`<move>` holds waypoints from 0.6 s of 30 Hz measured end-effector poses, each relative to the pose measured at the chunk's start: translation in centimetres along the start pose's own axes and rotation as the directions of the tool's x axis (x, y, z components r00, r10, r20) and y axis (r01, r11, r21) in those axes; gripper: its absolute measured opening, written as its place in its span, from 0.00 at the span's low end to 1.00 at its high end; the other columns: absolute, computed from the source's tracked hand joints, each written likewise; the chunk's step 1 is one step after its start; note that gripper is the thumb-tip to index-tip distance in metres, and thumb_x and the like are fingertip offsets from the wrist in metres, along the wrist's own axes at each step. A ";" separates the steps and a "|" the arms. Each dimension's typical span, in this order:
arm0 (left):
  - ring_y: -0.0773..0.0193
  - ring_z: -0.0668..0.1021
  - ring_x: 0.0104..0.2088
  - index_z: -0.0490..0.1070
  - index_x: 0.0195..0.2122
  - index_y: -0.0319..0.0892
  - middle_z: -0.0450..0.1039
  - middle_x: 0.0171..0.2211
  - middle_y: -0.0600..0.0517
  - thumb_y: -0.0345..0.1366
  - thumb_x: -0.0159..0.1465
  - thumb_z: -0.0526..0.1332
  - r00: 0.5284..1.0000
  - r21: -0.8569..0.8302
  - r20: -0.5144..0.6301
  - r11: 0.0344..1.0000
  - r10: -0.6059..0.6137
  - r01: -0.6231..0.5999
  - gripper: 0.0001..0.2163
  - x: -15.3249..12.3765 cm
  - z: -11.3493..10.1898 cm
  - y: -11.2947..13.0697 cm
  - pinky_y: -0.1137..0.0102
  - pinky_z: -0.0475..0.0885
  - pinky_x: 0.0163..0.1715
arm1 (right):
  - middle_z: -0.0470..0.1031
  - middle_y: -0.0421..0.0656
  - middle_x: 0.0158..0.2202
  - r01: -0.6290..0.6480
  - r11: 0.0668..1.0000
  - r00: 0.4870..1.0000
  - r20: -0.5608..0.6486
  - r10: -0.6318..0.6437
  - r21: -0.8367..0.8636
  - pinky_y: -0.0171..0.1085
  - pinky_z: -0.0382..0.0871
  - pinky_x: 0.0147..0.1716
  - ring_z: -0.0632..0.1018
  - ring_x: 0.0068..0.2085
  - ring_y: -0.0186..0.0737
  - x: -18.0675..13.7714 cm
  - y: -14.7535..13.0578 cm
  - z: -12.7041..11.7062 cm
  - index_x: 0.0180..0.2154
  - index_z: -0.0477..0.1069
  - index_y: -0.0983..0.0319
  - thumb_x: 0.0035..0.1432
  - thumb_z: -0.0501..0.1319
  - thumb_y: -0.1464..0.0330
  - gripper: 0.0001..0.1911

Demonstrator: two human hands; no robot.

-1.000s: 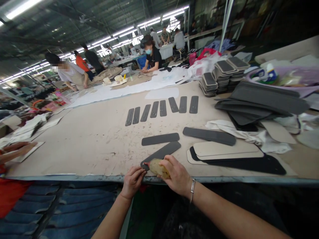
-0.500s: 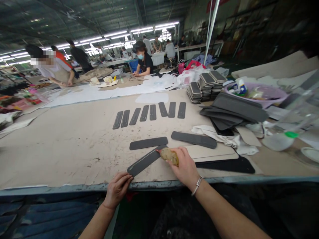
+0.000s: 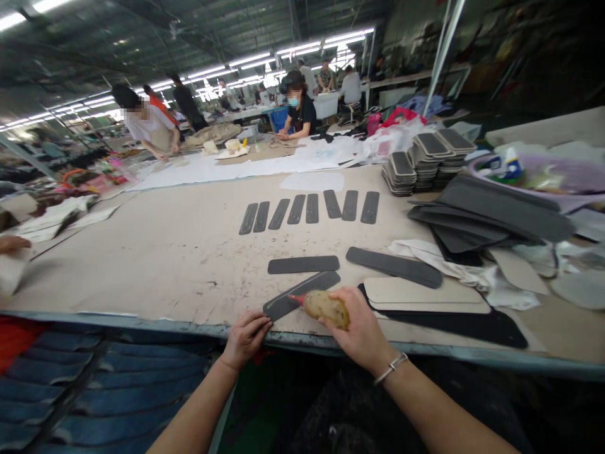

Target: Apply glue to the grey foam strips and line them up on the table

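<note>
My left hand (image 3: 246,337) is at the table's front edge, its fingers closed on the near end of a dark grey rounded strip (image 3: 309,287). A thin pale line of glue runs along that strip. In my right hand (image 3: 362,331) is a yellowish, stained glue bottle (image 3: 326,308), tipped on its side. Its red nozzle (image 3: 297,299) points left over the strip, nearer the left hand than the far end; whether it touches cannot be made out. Just behind lie a grey strip (image 3: 303,264) and a longer grey strip (image 3: 394,267).
Several small dark pieces (image 3: 311,209) lie in a row farther back. Right of my hand are a beige panel (image 3: 425,296) and a black panel (image 3: 477,326). Beyond them stand stacked pieces (image 3: 432,151) and a purple basin (image 3: 567,198). Another person's hand (image 3: 14,244) shows at far left.
The view has swung left, so things sit farther right. The bottle's nozzle has moved back along the strip toward my left hand. Another person's hand has come into view at far left.
</note>
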State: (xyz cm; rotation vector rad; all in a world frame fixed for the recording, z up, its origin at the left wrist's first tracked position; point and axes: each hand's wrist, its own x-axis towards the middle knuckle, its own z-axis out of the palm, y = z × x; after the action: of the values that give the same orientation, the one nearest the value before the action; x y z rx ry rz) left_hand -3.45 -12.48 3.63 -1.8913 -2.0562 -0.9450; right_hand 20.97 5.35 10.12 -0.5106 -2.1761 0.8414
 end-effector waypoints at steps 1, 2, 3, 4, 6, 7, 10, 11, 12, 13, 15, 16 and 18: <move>0.63 0.75 0.38 0.75 0.36 0.42 0.73 0.37 0.48 0.31 0.59 0.61 1.000 0.001 0.002 1.000 -0.005 0.005 0.05 0.0 0.0 0.1 0.67 0.73 0.40 | 0.63 0.48 0.45 0.013 1.000 1.000 0.029 -0.013 0.026 0.45 0.66 0.48 0.67 0.47 0.46 -0.1 -0.5 0.6 0.48 0.60 0.60 0.52 0.63 0.69 0.21; 0.63 0.75 0.38 0.75 0.36 0.42 0.73 0.37 0.48 0.31 0.59 0.61 1.000 0.000 0.005 1.000 -0.011 0.011 0.06 -0.1 -0.1 0.1 0.67 0.73 0.40 | 0.62 0.48 0.45 0.021 0.999 0.999 0.046 -0.023 0.047 0.45 0.66 0.48 0.67 0.47 0.46 -0.2 -0.9 1.2 0.48 0.60 0.60 0.52 0.63 0.69 0.22; 0.63 0.75 0.39 0.75 0.36 0.42 0.73 0.37 0.48 0.31 0.59 0.61 1.000 -0.002 0.008 1.000 -0.016 0.016 0.06 -0.1 -0.1 0.2 0.67 0.73 0.40 | 0.62 0.48 0.46 0.026 0.998 0.998 0.057 -0.030 0.064 0.44 0.66 0.48 0.67 0.47 0.46 -0.2 -1.3 1.7 0.48 0.60 0.60 0.52 0.63 0.69 0.22; 0.63 0.75 0.39 0.75 0.36 0.42 0.73 0.37 0.48 0.30 0.59 0.61 1.000 -0.005 0.012 1.000 -0.019 0.019 0.06 -0.1 -0.2 0.2 0.67 0.73 0.40 | 0.61 0.48 0.46 0.029 0.997 0.997 0.066 -0.034 0.075 0.44 0.66 0.48 0.67 0.47 0.46 -0.2 -1.5 2.2 0.49 0.60 0.59 0.52 0.63 0.69 0.23; 0.64 0.75 0.38 0.75 0.37 0.42 0.72 0.37 0.48 0.30 0.59 0.61 1.000 -0.011 0.015 1.000 -0.016 0.017 0.06 -0.1 -0.2 0.2 0.67 0.73 0.40 | 0.61 0.48 0.47 0.032 0.996 0.996 0.082 -0.040 0.086 0.44 0.67 0.48 0.67 0.47 0.45 -0.2 -1.8 3.1 0.49 0.60 0.59 0.52 0.63 0.69 0.23; 0.64 0.75 0.38 0.75 0.36 0.42 0.72 0.37 0.48 0.30 0.59 0.61 1.000 -0.011 0.013 1.000 -0.013 0.013 0.06 -0.1 -0.2 0.2 0.67 0.73 0.40 | 0.61 0.48 0.47 0.032 0.996 0.995 0.090 -0.040 0.085 0.44 0.67 0.48 0.68 0.47 0.45 -0.2 -1.8 3.5 0.49 0.60 0.59 0.51 0.63 0.69 0.23; 0.64 0.75 0.38 0.75 0.36 0.42 0.72 0.37 0.48 0.30 0.59 0.60 1.000 -0.006 0.009 1.000 -0.009 0.009 0.05 -0.1 -0.2 0.2 0.68 0.73 0.40 | 0.61 0.47 0.46 0.025 0.997 0.992 0.120 -0.034 0.076 0.43 0.68 0.47 0.68 0.46 0.44 -0.4 -1.6 4.1 0.49 0.60 0.58 0.51 0.64 0.68 0.23; 0.63 0.75 0.38 0.75 0.36 0.42 0.72 0.37 0.48 0.31 0.59 0.60 1.000 -0.002 0.009 1.000 -0.009 0.009 0.05 -0.2 -0.2 0.1 0.68 0.73 0.40 | 0.61 0.47 0.46 0.020 0.997 0.991 0.130 -0.029 0.073 0.43 0.68 0.46 0.68 0.45 0.44 -0.4 -1.6 4.2 0.49 0.60 0.58 0.51 0.64 0.68 0.23; 0.63 0.75 0.38 0.75 0.36 0.42 0.72 0.37 0.48 0.31 0.59 0.60 1.000 0.002 0.009 1.000 -0.010 0.010 0.05 -0.2 -0.2 0.1 0.68 0.73 0.40 | 0.61 0.47 0.46 0.013 0.997 0.990 0.140 -0.023 0.072 0.43 0.68 0.46 0.69 0.45 0.44 -0.5 -1.6 4.2 0.49 0.60 0.58 0.51 0.64 0.68 0.23; 0.63 0.75 0.38 0.75 0.36 0.42 0.72 0.37 0.48 0.31 0.59 0.60 1.000 0.006 0.009 1.000 -0.010 0.010 0.05 -0.3 -0.2 0.1 0.68 0.73 0.40 | 0.61 0.47 0.46 0.006 0.997 0.989 0.148 -0.017 0.071 0.43 0.68 0.46 0.69 0.44 0.44 -0.6 -1.6 4.2 0.49 0.60 0.58 0.50 0.64 0.68 0.24; 0.64 0.75 0.38 0.74 0.36 0.43 0.72 0.37 0.48 0.31 0.59 0.60 1.000 0.010 0.013 1.000 -0.010 0.009 0.05 -0.3 -0.2 0.2 0.68 0.73 0.39 | 0.61 0.47 0.46 -0.004 0.997 0.986 0.165 -0.007 0.071 0.43 0.68 0.46 0.69 0.44 0.44 -0.8 -1.8 4.0 0.48 0.60 0.58 0.50 0.64 0.69 0.24; 0.64 0.74 0.38 0.74 0.36 0.43 0.72 0.37 0.48 0.31 0.59 0.60 1.000 0.007 0.018 1.000 -0.008 0.008 0.05 -0.4 -0.3 0.2 0.68 0.72 0.39 | 0.61 0.47 0.46 -0.009 0.998 0.985 0.173 -0.003 0.070 0.43 0.68 0.46 0.69 0.44 0.43 -0.9 -1.9 3.8 0.48 0.60 0.58 0.50 0.64 0.69 0.24; 0.64 0.74 0.38 0.74 0.36 0.43 0.72 0.36 0.48 0.30 0.59 0.60 1.000 -0.007 0.030 1.000 -0.004 0.004 0.05 -0.4 -0.3 0.2 0.68 0.72 0.39 | 0.61 0.46 0.45 -0.020 0.998 0.983 0.185 0.008 0.063 0.42 0.68 0.46 0.69 0.43 0.43 -1.0 -2.1 3.5 0.48 0.61 0.58 0.49 0.64 0.70 0.24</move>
State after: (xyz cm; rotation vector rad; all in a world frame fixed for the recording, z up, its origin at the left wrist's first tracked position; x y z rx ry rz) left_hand -3.31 -12.94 3.71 -1.9171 -2.0766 -0.9320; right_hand 18.81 1.85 9.31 -0.4303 -2.3066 0.9977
